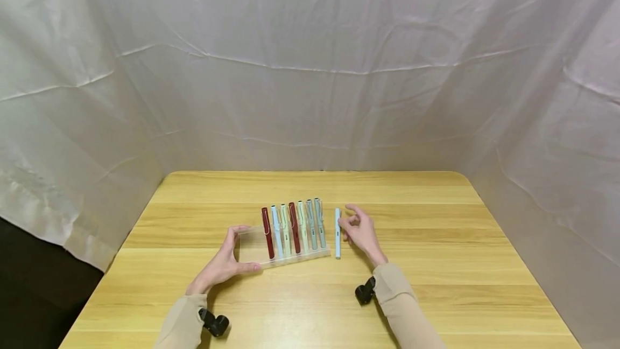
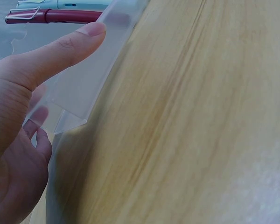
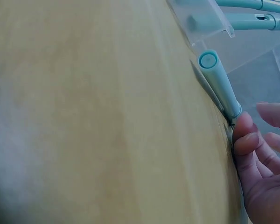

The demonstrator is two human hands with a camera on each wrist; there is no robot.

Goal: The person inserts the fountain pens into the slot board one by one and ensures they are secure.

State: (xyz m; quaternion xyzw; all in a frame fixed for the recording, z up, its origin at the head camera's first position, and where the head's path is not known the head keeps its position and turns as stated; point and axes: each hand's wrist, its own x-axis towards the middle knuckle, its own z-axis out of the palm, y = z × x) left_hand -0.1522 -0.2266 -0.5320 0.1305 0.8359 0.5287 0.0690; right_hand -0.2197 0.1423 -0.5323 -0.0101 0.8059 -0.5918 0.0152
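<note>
My left hand [image 1: 224, 263] grips the left end of a clear plastic pen stand [image 1: 252, 246], thumb along its front edge and fingers at the back. Several capped pens lie side by side in the stand: a dark red pen [image 1: 268, 233] nearest that hand, then light blue, pale green, another dark red [image 1: 294, 228] and more, ending with a grey-blue pen [image 1: 320, 223] at the right. Just beyond the right end is a separate light blue pen [image 1: 337, 233]. My right hand [image 1: 362, 232] pinches that pen at its clip side, between thumb and fingertip; in the right wrist view its round end [image 3: 208, 59] points toward the camera.
All of this sits on a wood-grain table [image 1: 436, 263] with rounded far corners. Pale cloth [image 1: 310, 106] hangs behind it and at both sides. A small black camera [image 1: 214, 323] is strapped at the left wrist, another [image 1: 365, 291] at the right.
</note>
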